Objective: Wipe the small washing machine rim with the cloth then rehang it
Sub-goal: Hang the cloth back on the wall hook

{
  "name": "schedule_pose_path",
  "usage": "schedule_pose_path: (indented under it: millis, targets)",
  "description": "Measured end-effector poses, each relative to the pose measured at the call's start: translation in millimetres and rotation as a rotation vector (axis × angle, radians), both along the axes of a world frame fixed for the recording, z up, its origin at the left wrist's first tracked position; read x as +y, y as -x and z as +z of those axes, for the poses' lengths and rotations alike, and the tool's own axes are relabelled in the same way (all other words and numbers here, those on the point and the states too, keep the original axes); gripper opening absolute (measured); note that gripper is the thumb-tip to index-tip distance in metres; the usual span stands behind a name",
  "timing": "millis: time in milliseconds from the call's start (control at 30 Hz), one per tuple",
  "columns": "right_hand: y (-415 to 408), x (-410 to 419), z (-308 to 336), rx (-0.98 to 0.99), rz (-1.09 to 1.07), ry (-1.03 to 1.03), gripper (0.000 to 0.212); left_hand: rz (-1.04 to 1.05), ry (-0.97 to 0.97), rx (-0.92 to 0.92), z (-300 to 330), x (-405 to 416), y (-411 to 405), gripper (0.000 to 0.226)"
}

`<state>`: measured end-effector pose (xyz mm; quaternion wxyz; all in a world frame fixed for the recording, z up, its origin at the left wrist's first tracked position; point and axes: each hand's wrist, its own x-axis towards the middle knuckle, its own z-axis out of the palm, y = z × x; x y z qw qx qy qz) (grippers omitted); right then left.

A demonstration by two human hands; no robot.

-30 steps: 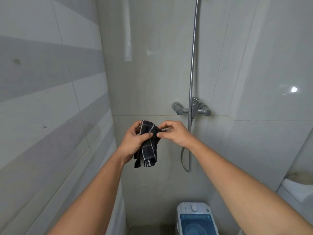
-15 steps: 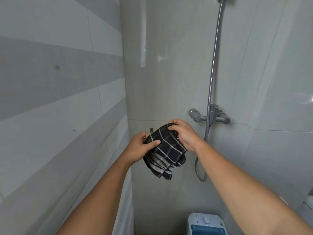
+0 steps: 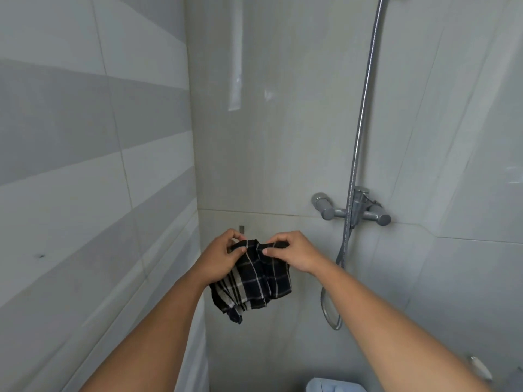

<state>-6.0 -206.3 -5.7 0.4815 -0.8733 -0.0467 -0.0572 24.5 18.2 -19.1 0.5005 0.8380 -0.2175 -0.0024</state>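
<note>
A black cloth (image 3: 254,281) with white check lines hangs in front of the tiled back wall. My left hand (image 3: 219,257) pinches its top left edge and my right hand (image 3: 294,254) pinches its top right edge, holding it spread between them. A small metal wall hook (image 3: 241,229) sits just above my left fingers, a little apart from the cloth. Only the top corner of the small white washing machine (image 3: 328,386) shows at the bottom edge.
A chrome shower mixer (image 3: 352,210) is mounted on the wall to the right, with its hose (image 3: 362,123) running up and looping down beside my right forearm. Grey striped tiles (image 3: 85,165) form the left wall, close by.
Both hands have shifted the cloth and now hold it stretched by its top edge, just under the hook. The view has tilted up, so less of the washing machine shows.
</note>
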Motion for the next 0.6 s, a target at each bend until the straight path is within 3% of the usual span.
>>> schedule_pose_path:
  millis: [133,267,400,600]
  targets:
    - [-50,-5,-28,-0.062,-0.11,0.035,0.003,0.106,-0.125,-0.067,-14,-6,-41,0.009]
    - [-95,1,-56,-0.181,-0.156,0.036,0.021,0.262,-0.274,-0.28,-35,-15,-88,0.009]
    - [-134,9,-80,-0.302,-0.154,0.172,0.017,0.323,-0.29,-0.411,-54,-22,-129,0.01]
    - [-157,18,-106,-0.35,-0.185,0.189,0.027,0.337,-0.289,-0.405,-84,-26,-151,0.017]
